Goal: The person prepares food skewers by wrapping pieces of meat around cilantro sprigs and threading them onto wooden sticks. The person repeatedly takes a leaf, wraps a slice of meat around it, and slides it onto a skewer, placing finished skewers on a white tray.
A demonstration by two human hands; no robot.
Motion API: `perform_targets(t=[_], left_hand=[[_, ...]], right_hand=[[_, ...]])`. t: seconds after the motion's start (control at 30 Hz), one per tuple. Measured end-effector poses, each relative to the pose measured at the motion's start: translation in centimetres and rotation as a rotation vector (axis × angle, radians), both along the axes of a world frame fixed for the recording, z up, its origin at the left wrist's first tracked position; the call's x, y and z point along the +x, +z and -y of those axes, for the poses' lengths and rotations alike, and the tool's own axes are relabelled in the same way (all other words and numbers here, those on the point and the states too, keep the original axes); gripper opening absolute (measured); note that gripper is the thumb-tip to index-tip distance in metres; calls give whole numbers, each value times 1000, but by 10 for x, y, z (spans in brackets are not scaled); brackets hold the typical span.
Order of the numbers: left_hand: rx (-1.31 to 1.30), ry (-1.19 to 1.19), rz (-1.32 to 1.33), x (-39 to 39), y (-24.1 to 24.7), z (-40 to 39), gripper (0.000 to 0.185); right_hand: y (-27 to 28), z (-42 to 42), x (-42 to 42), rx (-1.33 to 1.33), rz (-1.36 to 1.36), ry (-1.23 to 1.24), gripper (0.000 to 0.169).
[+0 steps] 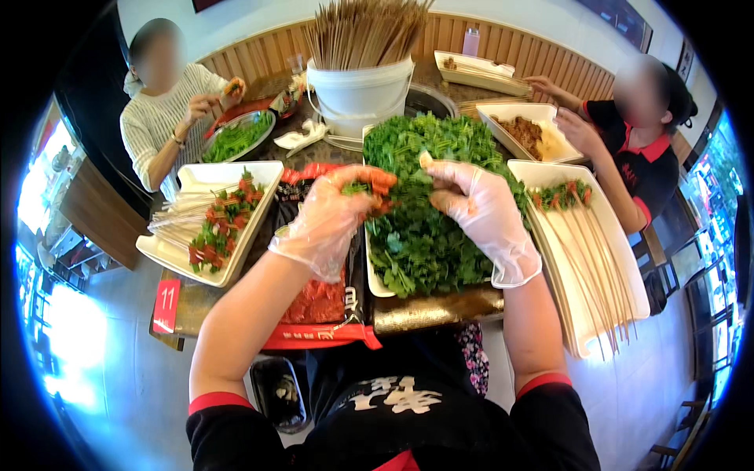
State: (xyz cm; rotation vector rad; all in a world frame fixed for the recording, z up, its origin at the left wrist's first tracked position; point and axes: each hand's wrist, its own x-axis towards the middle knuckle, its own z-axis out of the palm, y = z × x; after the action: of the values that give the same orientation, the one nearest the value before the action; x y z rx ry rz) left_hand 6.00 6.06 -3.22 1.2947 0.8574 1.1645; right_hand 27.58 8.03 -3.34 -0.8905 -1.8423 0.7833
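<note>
My left hand (336, 215), in a clear plastic glove with red-stained fingertips, pinches a small bundle of green herb (357, 188) and what looks like red meat; the fingers hide part of it. Over the heaped cilantro (424, 247) hovers my right hand (474, 203), gloved too, its thumb and fingers apart with nothing seen between them. The cilantro fills a white tray (380, 289). Under my left forearm lies an open black and red bag of red marinated meat slices (318, 301).
White trays of skewers stand left (259, 235) and right (612, 235). A white bucket (359, 97) of bamboo sticks (368, 35) stands behind. Two people handle food across the table, near a plate of greens (241, 135) and a tray of brown meat (521, 132).
</note>
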Motion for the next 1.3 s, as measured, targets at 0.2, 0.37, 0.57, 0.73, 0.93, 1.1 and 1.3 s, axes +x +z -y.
perform_targets(t=[0.2, 0.37, 0.57, 0.73, 0.93, 1.1, 1.3], left_hand=[[-32, 23, 134, 0, -2, -2, 21], [7, -26, 175, 0, -5, -7, 19], [-137, -97, 192, 8, 6, 0, 24], [-144, -182, 261, 7, -2, -4, 29], [-83, -87, 155, 14, 6, 2, 33], [-61, -20, 74, 17, 4, 1, 35], [-85, -32, 217, 22, 1, -3, 33]], right_hand=[[-1, -4, 7, 236, 169, -153, 34], [15, 8, 5, 209, 373, -92, 84], [9, 7, -2, 233, 144, 131, 48], [8, 10, -2, -2, -36, 95, 34], [10, 13, -5, 173, 1, 220, 57], [18, 19, -12, 500, 235, -9, 49], [6, 7, -15, 500, 56, -85, 35]])
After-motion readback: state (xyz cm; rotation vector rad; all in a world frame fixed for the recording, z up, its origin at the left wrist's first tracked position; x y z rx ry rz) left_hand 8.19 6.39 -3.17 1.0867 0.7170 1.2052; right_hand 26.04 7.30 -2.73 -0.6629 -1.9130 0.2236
